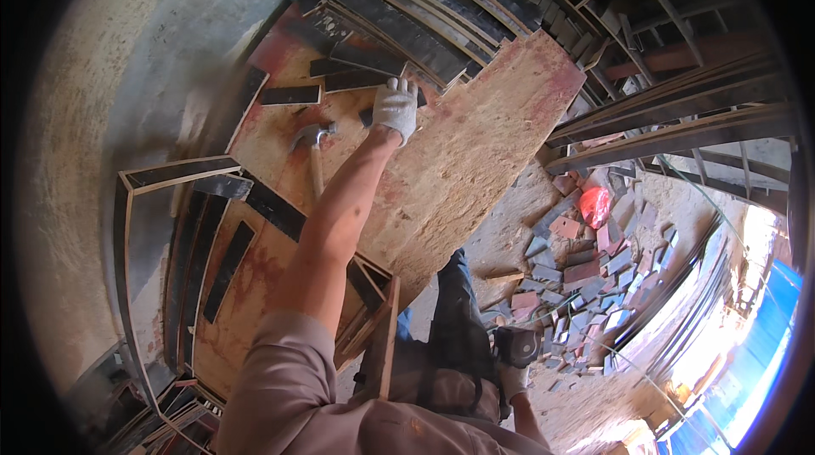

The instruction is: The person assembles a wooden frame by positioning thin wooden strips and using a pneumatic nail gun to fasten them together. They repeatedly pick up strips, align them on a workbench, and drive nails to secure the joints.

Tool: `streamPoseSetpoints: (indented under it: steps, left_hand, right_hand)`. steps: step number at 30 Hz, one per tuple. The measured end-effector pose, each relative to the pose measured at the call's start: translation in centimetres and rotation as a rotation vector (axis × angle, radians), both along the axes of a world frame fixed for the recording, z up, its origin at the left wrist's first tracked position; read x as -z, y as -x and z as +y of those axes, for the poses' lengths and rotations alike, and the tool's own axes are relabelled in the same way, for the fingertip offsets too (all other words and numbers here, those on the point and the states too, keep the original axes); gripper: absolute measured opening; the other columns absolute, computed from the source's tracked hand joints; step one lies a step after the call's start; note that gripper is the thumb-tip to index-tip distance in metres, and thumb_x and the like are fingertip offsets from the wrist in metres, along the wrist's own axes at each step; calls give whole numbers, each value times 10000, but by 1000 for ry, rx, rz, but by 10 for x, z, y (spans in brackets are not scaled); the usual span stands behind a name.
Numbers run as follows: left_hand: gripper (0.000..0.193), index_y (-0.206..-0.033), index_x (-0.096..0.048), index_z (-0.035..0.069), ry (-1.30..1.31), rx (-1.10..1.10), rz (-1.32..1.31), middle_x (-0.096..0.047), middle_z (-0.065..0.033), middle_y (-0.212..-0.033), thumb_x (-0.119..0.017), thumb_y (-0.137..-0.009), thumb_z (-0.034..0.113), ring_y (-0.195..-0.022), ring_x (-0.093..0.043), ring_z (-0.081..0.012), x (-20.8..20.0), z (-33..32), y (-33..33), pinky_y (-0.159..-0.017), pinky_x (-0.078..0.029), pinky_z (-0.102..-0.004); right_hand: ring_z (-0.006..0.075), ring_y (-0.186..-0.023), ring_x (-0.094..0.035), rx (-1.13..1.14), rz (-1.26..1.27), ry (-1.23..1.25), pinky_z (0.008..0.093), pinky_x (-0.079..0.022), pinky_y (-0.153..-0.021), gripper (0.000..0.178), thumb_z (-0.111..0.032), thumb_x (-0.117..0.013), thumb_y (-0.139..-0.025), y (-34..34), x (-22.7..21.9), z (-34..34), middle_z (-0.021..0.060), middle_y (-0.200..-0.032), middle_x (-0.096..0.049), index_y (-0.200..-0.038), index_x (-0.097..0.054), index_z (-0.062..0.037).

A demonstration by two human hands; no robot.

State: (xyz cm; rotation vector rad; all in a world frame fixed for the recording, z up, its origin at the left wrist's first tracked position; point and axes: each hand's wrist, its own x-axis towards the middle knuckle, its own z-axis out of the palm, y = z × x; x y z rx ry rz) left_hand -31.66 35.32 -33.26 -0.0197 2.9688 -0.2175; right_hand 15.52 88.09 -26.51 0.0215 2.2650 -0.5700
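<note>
Mostly it is wood and grit: the bench (458, 149) is a tan board, rough with dust and blotched reddish; at its far end lies a stack (403, 26) of long, dark-faced boards with pale raw edges; short strips (290, 95), flat, narrow and black, lie near it; a hammer (317, 158), with a curved grey claw and a smooth wooden handle, lies to the left of the left forearm; a thin-sided frame (180, 171), dark on its faces and pale along its edges, stands at the left, before a wall (153, 107) of patchy, scuffed plaster; on the floor to the right, offcuts (586, 277) in grey and dull red spread in a jagged heap, with a glossy red bundle (595, 206) among them. As for the piece (367, 118) under the left hand (396, 109), it is small, dark and flat, on the bench just short of the stack; the hand covers its middle, and dark wood shows on either side; the off-white glove's fingers lie close together, though I cannot tell whether they grip or only rest; the right hand (513, 380), also gloved, is clamped on a dark, blocky tool (516, 345) beside the leg, its fingers mostly hidden.
</note>
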Motion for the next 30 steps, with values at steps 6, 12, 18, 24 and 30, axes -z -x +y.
streamPoseSetpoints:
  steps: [6, 12, 18, 24, 30]
  left_hand:
    - [341, -1058, -629, 82, -669, -347, 341, -678, -113, -954, -785, -801, 243, -799, -678, -287, -28, -35, -94, -716, -550, -430]
    - [695, -1485, -470, 107, -1669, -794, 527, -646, -44, -1120, -777, -864, 63, -902, -681, -149, -159, -102, -265, -596, -632, -286]
    - [494, -1347, -616, 88, -1796, -913, 651, -665, -58, -1101, -750, -876, 17, -854, -693, -162, -235, -170, -403, -629, -665, -334]
    - [302, -1245, -694, 80, -1724, -1072, 727, -703, -74, -1126, -692, -943, 76, -882, -721, -198, -254, -211, -447, -650, -653, -351]
    - [306, -1254, -692, 75, -1735, -1026, 697, -697, -62, -1125, -672, -950, 58, -847, -706, -171, -260, -235, -430, -622, -645, -339]
  right_hand:
    - [316, -852, -686, -704, 156, -228, 466, -517, -762, 177, -197, -648, -837, 26, -20, -51, 129, -889, -705, -981, -733, -137]
    - [244, -824, -734, 72, 105, 267, 377, -571, -746, 223, -98, -740, -769, -28, -53, -94, 90, -897, -758, -981, -722, -28]
    - [246, -1107, -684, -728, 313, 314, 384, -535, -942, 477, -207, -785, -835, -37, -152, -178, 108, -1188, -718, -1272, -638, -86]
    - [270, -1119, -616, -847, 680, 597, 476, -454, -1052, 339, -281, -684, -907, 17, -192, -326, 72, -1193, -670, -1208, -650, -129]
    - [195, -764, -717, 368, -459, 931, 301, -567, -568, 305, -157, -752, -897, 91, -192, -469, 112, -963, -728, -1160, -641, -51]
